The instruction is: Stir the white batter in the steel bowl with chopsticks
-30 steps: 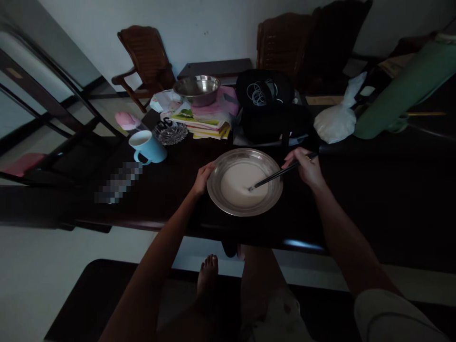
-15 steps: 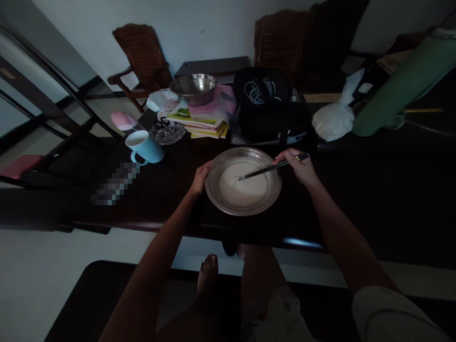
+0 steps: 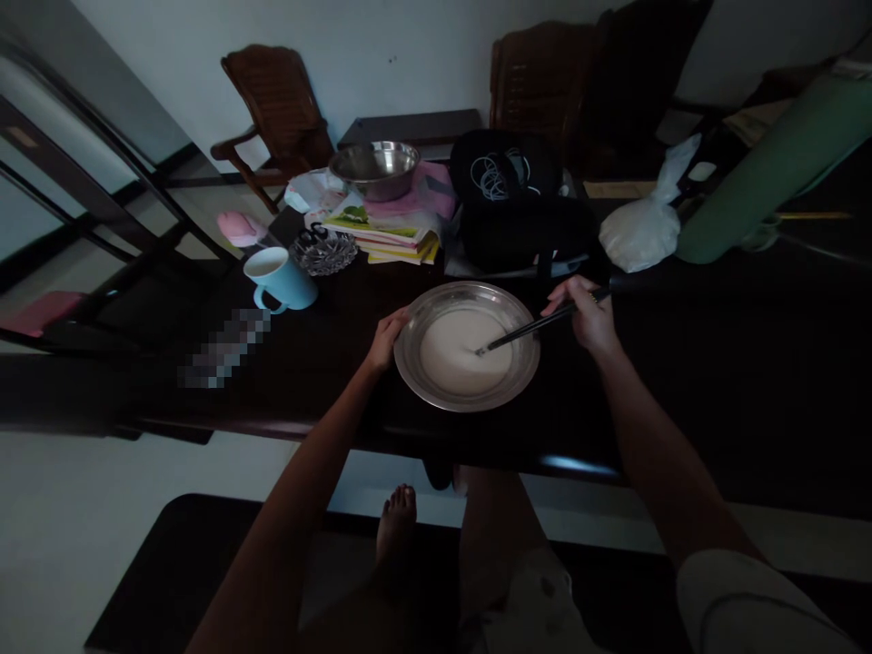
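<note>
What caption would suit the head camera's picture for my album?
Left grip on a metal bowl, right grip around black chopsticks dipped in pale liquid.

Wall (image 3: 436, 54): pale; small dark specks (image 3: 391, 59) are noted.
Floor (image 3: 47, 527): pale; bordered by dark skirting (image 3: 173, 163) at left.
Wooden chairs (image 3: 272, 100): placed before the wall.
Table (image 3: 715, 372): dark; a gleam (image 3: 579, 466) is reflected at its near edge.
Light: dim.

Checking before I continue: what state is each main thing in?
Round silvery metal bowl: upright, holding pale liquid, left hand at its rim.
Slim black chopsticks: gripped by right hand, tips in the liquid.
Light blue cylindrical mug: upright, contents unclear.
White translucent plastic bag: bulging, neck gathered.
Rear silvery metal bowl: upright.
Multicoloured paper booklets: stacked.
</note>
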`<state>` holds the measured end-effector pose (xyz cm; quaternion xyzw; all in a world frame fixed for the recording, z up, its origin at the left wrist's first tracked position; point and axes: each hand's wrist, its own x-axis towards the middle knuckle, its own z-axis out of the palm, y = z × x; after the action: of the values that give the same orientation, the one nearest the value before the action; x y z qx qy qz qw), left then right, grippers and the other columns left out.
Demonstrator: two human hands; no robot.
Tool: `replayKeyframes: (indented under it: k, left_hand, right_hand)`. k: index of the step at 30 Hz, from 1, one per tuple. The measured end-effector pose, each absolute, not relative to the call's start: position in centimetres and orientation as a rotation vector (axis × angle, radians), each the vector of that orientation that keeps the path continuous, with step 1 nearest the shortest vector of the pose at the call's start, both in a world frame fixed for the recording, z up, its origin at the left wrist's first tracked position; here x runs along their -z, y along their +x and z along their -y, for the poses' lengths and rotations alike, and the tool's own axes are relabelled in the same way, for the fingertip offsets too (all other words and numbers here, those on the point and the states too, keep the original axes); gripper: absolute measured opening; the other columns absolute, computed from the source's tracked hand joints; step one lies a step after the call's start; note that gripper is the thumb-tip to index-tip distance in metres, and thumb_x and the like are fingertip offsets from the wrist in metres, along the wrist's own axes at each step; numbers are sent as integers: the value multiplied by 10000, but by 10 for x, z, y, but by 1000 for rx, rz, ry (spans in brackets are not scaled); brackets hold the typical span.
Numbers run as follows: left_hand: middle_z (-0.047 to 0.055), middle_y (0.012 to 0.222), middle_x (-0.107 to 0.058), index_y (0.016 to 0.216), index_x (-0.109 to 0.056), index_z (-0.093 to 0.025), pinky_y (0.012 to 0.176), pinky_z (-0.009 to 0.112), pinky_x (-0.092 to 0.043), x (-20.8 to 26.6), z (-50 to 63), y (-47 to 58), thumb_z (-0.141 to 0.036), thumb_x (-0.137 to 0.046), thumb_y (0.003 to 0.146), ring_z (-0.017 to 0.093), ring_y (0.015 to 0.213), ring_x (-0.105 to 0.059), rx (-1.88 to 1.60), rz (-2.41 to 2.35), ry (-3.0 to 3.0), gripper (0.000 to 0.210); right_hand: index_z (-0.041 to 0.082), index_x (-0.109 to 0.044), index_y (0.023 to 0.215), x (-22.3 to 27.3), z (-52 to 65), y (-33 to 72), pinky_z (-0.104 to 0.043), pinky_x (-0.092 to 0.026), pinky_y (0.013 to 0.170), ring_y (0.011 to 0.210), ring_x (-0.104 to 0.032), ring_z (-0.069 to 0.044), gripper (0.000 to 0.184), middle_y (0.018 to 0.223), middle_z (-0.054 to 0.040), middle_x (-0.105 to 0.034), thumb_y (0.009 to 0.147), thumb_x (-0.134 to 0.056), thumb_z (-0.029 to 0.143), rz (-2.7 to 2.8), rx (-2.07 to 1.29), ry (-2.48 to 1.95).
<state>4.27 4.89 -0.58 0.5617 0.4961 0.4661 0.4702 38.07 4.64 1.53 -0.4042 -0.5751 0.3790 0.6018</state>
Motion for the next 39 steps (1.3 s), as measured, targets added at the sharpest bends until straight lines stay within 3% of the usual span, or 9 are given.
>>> replayKeyframes:
  k: [6,11,17,22,28,34,39]
  left_hand:
    - [101,1071,-757,1044,-743,-125,917,381,-497,7,-50,42,-503,-599,795,310,1100,-634,-1156,-1228,1376,475]
    - [101,1052,-760,1041,-747,-120,916,379,-506,6,-49,43,-489,-604,793,314,1098,-639,-1147,-1232,1371,468]
    - [107,1058,-754,1019,-748,-111,922,381,-510,6,-49,42,-474,-587,805,315,1104,-635,-1160,-1237,1402,451]
    - [96,1074,-758,1060,-747,-118,920,374,-505,8,-50,41,-464,-582,801,298,1066,-644,-1148,-1243,1387,462]
    - [94,1062,-758,1043,-748,-125,917,370,-506,7,-49,42,-469,-597,791,301,1075,-645,-1151,-1227,1368,452]
    - [94,1037,-764,1037,-750,-129,927,384,-507,7,-49,42,-462,-585,792,303,1084,-643,-1153,-1238,1365,445]
    - [98,1096,-754,1055,-743,-127,964,384,-486,6,-49,43,-456,-585,784,306,1126,-627,-1148,-1234,1380,455]
  right_hand:
    - [225,-724,805,-17,-43,377,-340,-579,716,689,-722,-185,400,674,-17,-730,894,-605,596,1458,-908,-953]
    - [226,-688,719,-16,-46,380,-321,-563,604,537,-670,-163,459,578,0,-693,886,-577,638,1316,-861,-972]
    - [227,-727,796,-16,-47,379,-338,-573,707,672,-722,-185,419,663,-13,-737,874,-615,623,1434,-896,-950]
    - [235,-686,712,-16,-48,381,-318,-543,576,486,-638,-155,460,535,13,-668,892,-569,642,1320,-863,-931]
    - [233,-724,800,-17,-45,377,-348,-576,709,672,-719,-189,427,681,-15,-745,867,-613,641,1446,-909,-955]
    - [239,-681,719,-17,-48,381,-322,-536,570,476,-629,-157,478,518,12,-652,879,-559,673,1314,-848,-956]
    - [233,-722,814,-17,-43,373,-346,-574,704,671,-717,-188,425,680,-15,-744,863,-613,641,1463,-925,-950]
